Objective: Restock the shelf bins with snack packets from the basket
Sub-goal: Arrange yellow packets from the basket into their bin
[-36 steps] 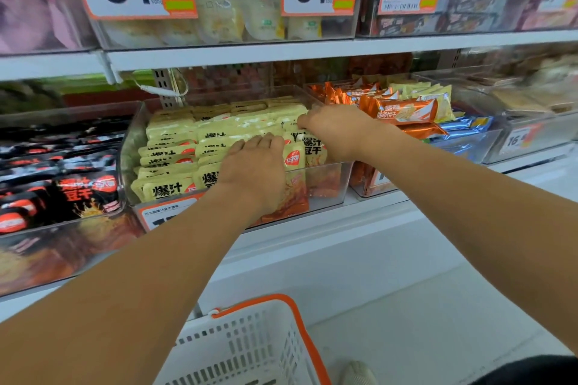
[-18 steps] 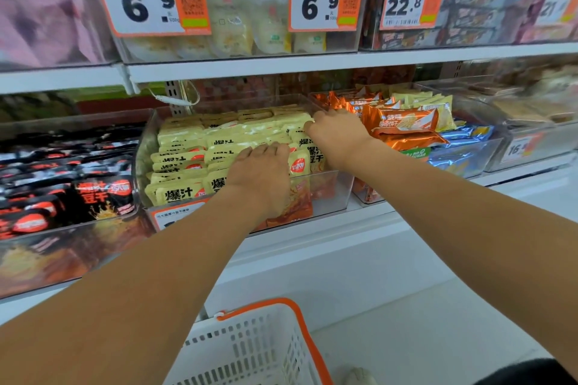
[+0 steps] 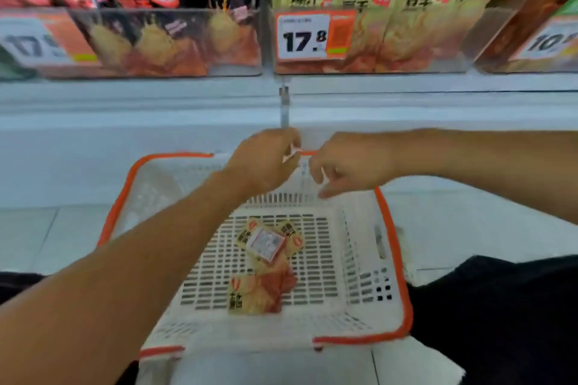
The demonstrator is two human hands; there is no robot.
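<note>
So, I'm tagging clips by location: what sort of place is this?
Most likely a shop's snack aisle. Clear shelf bins hold rows of yellow snack packets, a price tag reads 17.8, and a white shopping basket with orange trim sits below.

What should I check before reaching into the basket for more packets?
1. Packets left in basket: ok, a few yellow packets lie on its floor.
2. Left hand free: cannot tell, something small and white shows at its fingers.
3. Right hand free: cannot tell, fingers curled, blurred.
4. Path down to packets: ok, both hands hover above the far rim.
5. Matching yellow bin in view: ok, tagged 17.8.
6. Room in that bin: cannot tell.
</note>
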